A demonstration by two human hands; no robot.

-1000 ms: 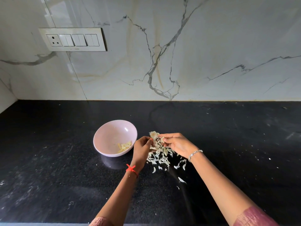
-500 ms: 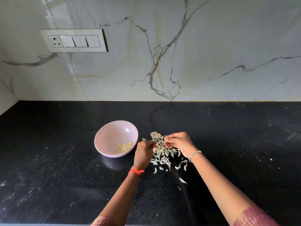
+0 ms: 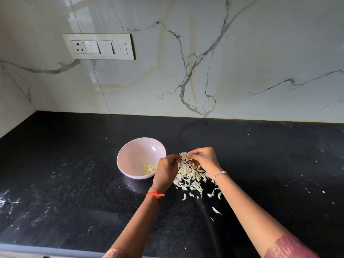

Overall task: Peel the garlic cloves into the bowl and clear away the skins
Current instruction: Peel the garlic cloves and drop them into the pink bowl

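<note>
A pale pink bowl (image 3: 137, 153) stands on the black counter (image 3: 65, 183) with several peeled garlic cloves (image 3: 151, 168) at its near right side. Just right of it lies a heap of white garlic skins (image 3: 189, 175). Above the heap, my left hand (image 3: 166, 171) and my right hand (image 3: 202, 160) meet, fingers curled. Both pinch a small garlic clove (image 3: 183, 156) with skin on it at the heap's far end. My fingers hide most of the clove.
Loose skin flakes (image 3: 216, 210) lie scattered on the counter nearer to me and to the right. A marble wall with a switch panel (image 3: 99, 46) rises behind the counter. The counter's front edge (image 3: 46, 250) runs along the bottom left.
Both hands have shifted slightly away from me and come closer together over the heap's far end, working on the same clove. The bowl and heap have stayed in place.
</note>
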